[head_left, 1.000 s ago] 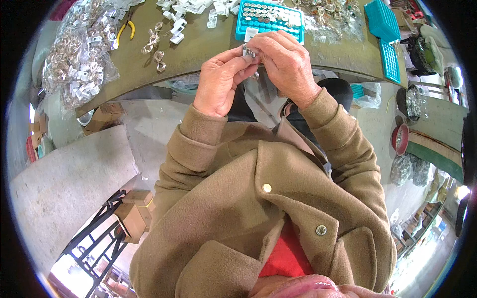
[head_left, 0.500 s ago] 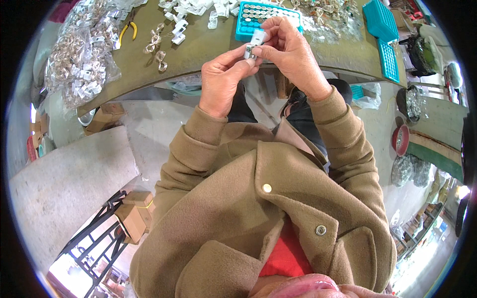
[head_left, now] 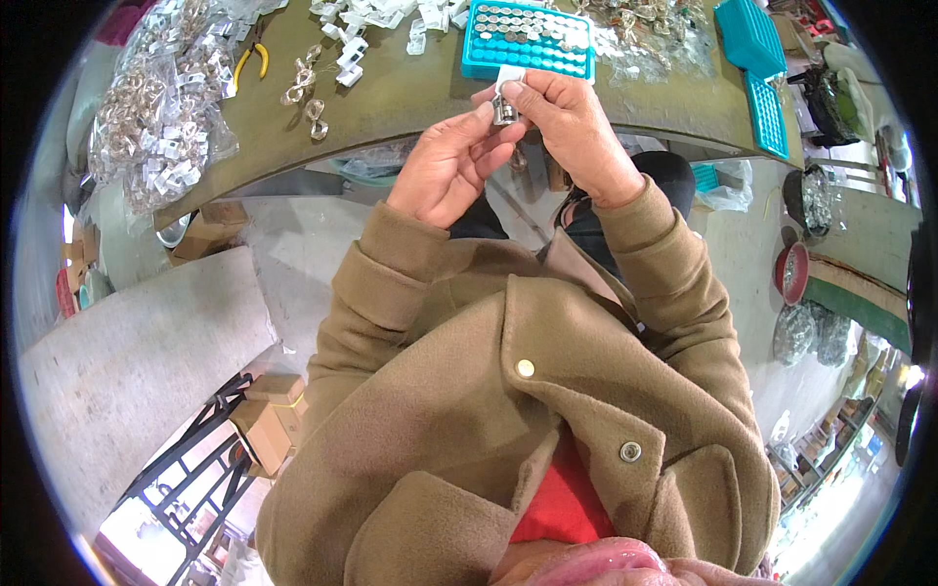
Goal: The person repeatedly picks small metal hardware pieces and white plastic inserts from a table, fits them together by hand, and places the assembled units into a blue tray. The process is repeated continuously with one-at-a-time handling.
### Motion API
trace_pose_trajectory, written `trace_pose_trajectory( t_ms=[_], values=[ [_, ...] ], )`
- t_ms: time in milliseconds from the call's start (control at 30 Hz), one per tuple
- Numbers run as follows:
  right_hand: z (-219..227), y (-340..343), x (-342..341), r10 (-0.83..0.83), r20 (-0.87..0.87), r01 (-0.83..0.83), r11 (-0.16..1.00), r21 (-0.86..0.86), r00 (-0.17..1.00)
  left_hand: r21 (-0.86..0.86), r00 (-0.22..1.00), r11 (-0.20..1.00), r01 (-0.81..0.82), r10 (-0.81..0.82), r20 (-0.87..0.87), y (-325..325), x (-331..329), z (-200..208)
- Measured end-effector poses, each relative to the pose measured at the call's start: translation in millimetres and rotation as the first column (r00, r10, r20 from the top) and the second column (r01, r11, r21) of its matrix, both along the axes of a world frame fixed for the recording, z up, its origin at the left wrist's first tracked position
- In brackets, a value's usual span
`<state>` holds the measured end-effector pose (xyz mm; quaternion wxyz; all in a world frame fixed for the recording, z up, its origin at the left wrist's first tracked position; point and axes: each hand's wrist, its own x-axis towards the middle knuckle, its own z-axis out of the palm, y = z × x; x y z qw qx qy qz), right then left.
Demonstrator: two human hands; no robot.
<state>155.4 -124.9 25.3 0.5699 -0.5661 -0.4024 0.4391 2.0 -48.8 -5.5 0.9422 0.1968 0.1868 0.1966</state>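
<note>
Just in front of the table's near edge, my two hands meet around a small part: a shiny metal cylinder (head_left: 504, 109) with a white plastic piece (head_left: 509, 75) above it. My right hand (head_left: 578, 132) is closed, thumb and fingers pinching where white meets metal. Thumb and index finger of my left hand (head_left: 446, 168) close on the cylinder's left side, the other fingers curled beneath. How the two pieces join is partly hidden by the fingers. Right behind the hands lies a turquoise tray (head_left: 471, 57) holding rows of round silvery pieces, with its nearer rows showing bare turquoise.
Bagged clear and metallic parts (head_left: 161, 127) pile up at the table's left. Yellow-handled pliers (head_left: 251, 64) lie beside them. Loose white plastic pieces (head_left: 354, 49) and wire-like parts (head_left: 315, 119) are spread nearby. More turquoise trays (head_left: 748, 41) stand at the right, past bagged bits (head_left: 645, 39).
Both hands have come slightly toward me, uncovering more of the tray. The held part has turned more upright, and its metal cylinder shows more plainly. My left fingers have opened somewhat around it.
</note>
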Motion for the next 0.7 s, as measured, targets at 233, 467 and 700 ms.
trace_pose_trajectory(
  t_ms=[233, 467, 700],
  values=[
    [0.8, 0.6, 9.2, 0.016, -0.374, -0.038, 0.998, -0.053, 0.927, -0.212, 0.991, 0.969, 0.128, -0.116, 0.072, 2.5, -0.2, -14.9],
    [-5.1, 5.5, 26.4, 0.208, -0.194, -0.217, 0.976, -0.027, 0.959, -0.445, 0.993, 0.895, 0.044, 0.008, 0.114, -6.3, 3.7, -6.7],
    [-9.4, -4.1, 17.0, 0.089, 0.429, -0.189, 0.962, 0.197, 0.899, -0.411, 0.999, 0.910, 0.045, -0.035, 0.033, -3.4, 2.4, 0.0]
  ],
)
